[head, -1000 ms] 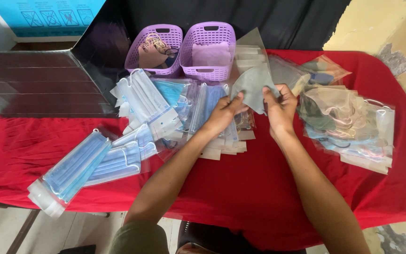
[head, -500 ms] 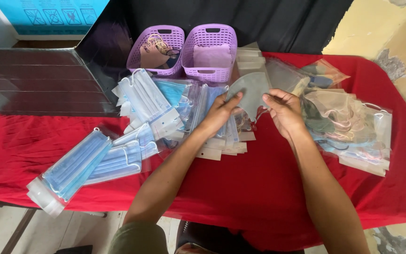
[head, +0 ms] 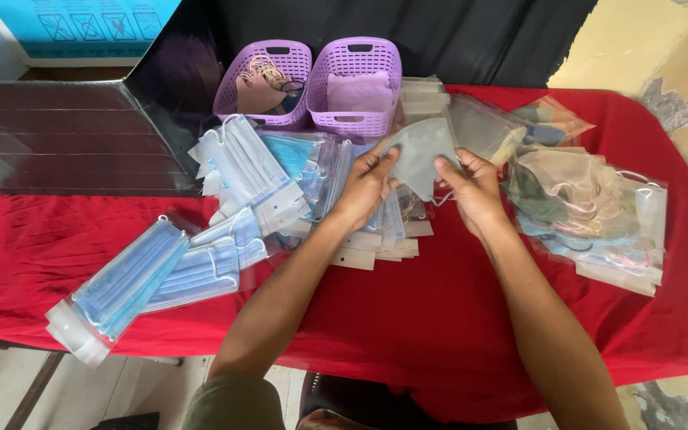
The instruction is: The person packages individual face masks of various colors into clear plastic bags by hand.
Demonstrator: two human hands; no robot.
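Both hands hold one folded grey face mask [head: 422, 153] above the red tablecloth [head: 408, 318]. My left hand [head: 366, 188] pinches the mask's left edge and my right hand [head: 473, 188] grips its right edge. A thin ear loop hangs below the mask between the hands. Under and behind the hands lie clear packets [head: 376, 239] with white header cards.
Packs of blue surgical masks [head: 133, 279] spread over the left of the table. Two purple baskets [head: 352, 119] stand at the back. Bagged coloured masks [head: 591, 207] pile up on the right, and a dark panel [head: 65, 143] covers the back left.
The grey mask has been lifted clear of the pile and now spreads flat between both hands, which have moved slightly apart.
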